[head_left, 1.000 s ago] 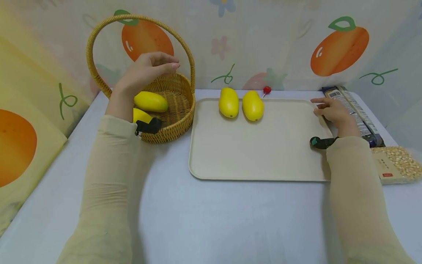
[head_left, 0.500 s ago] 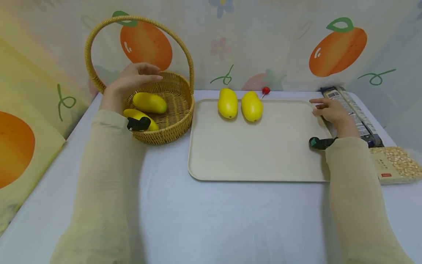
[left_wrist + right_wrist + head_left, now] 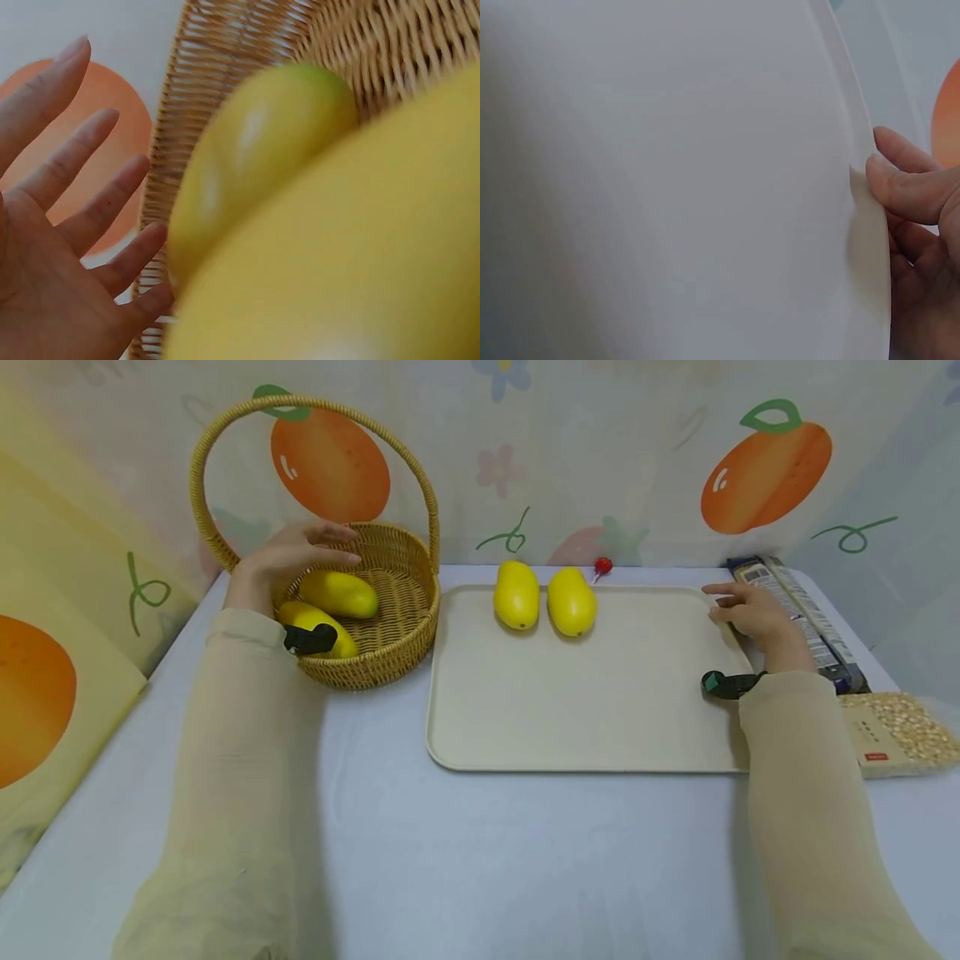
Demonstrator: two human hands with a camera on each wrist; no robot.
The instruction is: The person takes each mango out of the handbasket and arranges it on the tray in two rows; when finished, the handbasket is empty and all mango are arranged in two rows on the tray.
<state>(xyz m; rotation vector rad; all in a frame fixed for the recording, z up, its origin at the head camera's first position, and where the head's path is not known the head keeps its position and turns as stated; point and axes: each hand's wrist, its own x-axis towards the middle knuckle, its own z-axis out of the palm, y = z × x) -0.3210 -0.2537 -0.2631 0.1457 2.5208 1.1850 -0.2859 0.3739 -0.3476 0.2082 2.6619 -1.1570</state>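
My left hand (image 3: 296, 552) hovers over the left part of a wicker basket (image 3: 401, 647), fingers loosely extended and holding nothing. Two yellow mangoes lie in the basket: one (image 3: 345, 595) just below the fingers, the other (image 3: 343, 642) nearer me, partly hidden by the wrist camera. In the left wrist view, the spread fingers (image 3: 90, 172) are beside the farther mango (image 3: 262, 142). My right hand (image 3: 759, 617) pinches the right rim of a beige tray (image 3: 592, 710), thumb (image 3: 900, 187) on the rim and fingers outside it. Two more mangoes, left (image 3: 517, 596) and right (image 3: 572, 602), rest at the tray's back edge.
A red round lollipop (image 3: 603, 565) lies behind the tray. Right of the tray are a dark printed packet (image 3: 817, 631) and a clear-windowed bag of pale grains (image 3: 911, 731). The basket's tall handle (image 3: 322, 403) arches above my left hand. A patterned cloth backdrop (image 3: 645, 452) stands behind.
My left hand has moved down and slightly left, from above the basket toward the mangoes in it. The nearer mango shows more now. The right hand stays at the tray rim.
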